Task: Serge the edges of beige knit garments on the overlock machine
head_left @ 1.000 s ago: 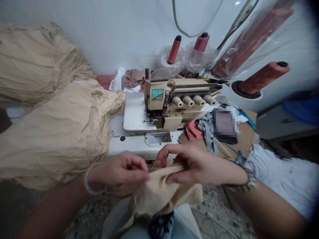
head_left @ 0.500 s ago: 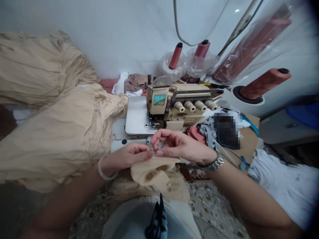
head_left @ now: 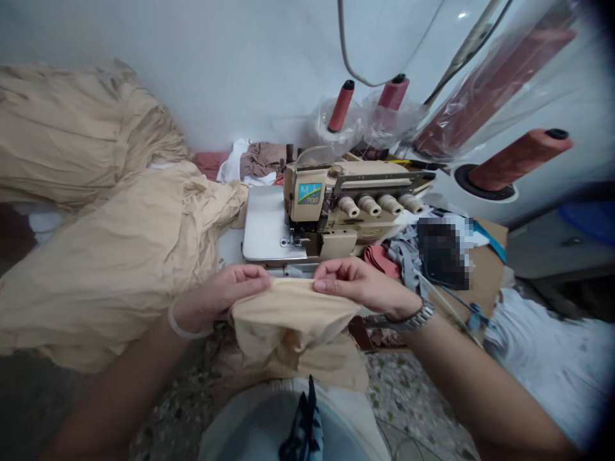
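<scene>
My left hand (head_left: 225, 296) and my right hand (head_left: 361, 287) each pinch the top edge of a small beige fabric piece (head_left: 293, 320), holding it stretched between them just in front of the overlock sewing machine (head_left: 336, 205). The cloth hangs down over my lap. The left wrist wears a pale bangle, the right a metal watch. The machine's presser foot (head_left: 291, 241) lies a little beyond my hands.
A big heap of beige garments (head_left: 110, 256) fills the table's left side. Reddish thread cones (head_left: 342, 105) stand behind the machine, another (head_left: 519, 153) to the right. Fabric scraps and a dark phone (head_left: 439, 256) lie on cardboard at right. White cloth (head_left: 552, 358) lies lower right.
My hands have risen from my lap toward the machine and moved apart, spreading the beige piece's edge taut between them.
</scene>
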Motion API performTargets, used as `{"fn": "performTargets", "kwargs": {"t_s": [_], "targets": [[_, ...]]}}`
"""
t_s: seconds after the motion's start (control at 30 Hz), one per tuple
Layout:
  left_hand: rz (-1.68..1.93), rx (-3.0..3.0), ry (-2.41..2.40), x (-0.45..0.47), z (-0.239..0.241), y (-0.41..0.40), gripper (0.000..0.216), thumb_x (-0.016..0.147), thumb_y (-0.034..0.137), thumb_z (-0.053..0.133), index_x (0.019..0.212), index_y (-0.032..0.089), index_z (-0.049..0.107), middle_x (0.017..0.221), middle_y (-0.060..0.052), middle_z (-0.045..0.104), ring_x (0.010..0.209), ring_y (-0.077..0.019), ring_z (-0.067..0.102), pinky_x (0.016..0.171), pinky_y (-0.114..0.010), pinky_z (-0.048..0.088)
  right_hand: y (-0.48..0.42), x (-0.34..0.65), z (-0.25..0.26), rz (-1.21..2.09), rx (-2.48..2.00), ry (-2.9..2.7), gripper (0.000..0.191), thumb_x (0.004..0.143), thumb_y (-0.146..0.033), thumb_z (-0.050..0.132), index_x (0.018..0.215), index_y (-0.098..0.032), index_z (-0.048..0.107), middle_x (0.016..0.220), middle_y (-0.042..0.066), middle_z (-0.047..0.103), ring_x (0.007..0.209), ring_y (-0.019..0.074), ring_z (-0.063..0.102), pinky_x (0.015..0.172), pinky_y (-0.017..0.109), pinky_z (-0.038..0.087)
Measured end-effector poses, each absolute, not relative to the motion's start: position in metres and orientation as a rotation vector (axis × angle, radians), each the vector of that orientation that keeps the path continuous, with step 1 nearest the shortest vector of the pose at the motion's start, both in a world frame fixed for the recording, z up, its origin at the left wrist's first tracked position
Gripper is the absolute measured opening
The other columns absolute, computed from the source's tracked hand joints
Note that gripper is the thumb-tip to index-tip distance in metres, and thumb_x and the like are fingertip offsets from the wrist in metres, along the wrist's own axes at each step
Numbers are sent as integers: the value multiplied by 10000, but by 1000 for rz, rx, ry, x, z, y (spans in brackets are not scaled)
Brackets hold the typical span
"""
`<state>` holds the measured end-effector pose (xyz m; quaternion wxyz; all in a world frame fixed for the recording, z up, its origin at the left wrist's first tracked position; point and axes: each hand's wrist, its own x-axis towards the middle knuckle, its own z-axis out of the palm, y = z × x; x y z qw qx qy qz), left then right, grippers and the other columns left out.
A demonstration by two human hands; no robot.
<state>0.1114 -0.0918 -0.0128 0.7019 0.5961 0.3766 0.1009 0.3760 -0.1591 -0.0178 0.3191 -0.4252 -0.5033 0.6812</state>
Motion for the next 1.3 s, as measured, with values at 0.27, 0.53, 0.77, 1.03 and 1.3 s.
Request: {"fn": "performTargets", "kwargs": {"t_s": [0.27, 0.53, 0.77, 1.03, 1.3], "targets": [[668, 2203, 1259, 119, -22, -77, 334, 911, 476, 580, 794, 179, 678, 676, 13, 628, 600, -124, 521, 573, -245, 335, -150, 381, -52, 1351, -1325, -1096, 430, 757, -591, 717, 719, -189, 568, 657, -24, 533, 586, 117, 452, 550, 238, 347], [618, 2732, 1474, 152, -21, -54, 245, 980, 363, 518, 879, 191, 659, 856, -59, 732, 797, -214, 677, 622, -291, 370, -128, 377, -83, -383, -1704, -1763, 340, 1019, -362, 465, 805, -165, 641, 658, 56, 652, 543, 140, 507, 534, 295, 255], [653, 2797, 1555, 163, -19, -9, 215, 967, 336, 525, 947, 173, 663, 933, -101, 710, 869, -268, 676, 671, -325, 438, -128, 397, -94, -739, -1687, -1735, 226, 1002, -207, 455, 921, -147, 658, 720, 84, 651, 668, 197, 561, 620, 313, 361], [751, 2749, 867, 171, -31, 0, 281, 943, 192, 462, 1150, 170, 650, 1243, -116, 664, 1193, -240, 596, 1044, -407, 463, -152, 306, -96, 698, -1378, -1428, 376, 996, -451, 478, 802, -180, 653, 691, 36, 635, 656, 175, 584, 607, 285, 443], [613, 2771, 884, 155, -37, 17, 428, 1004, 286, 364, 1342, 145, 585, 1446, -146, 554, 1386, -257, 452, 1174, -463, 348, -136, 289, -97, 1111, -1243, -1082, 388, 840, -554, 654, 844, -173, 728, 813, 58, 717, 775, 197, 624, 722, 302, 472]]}}
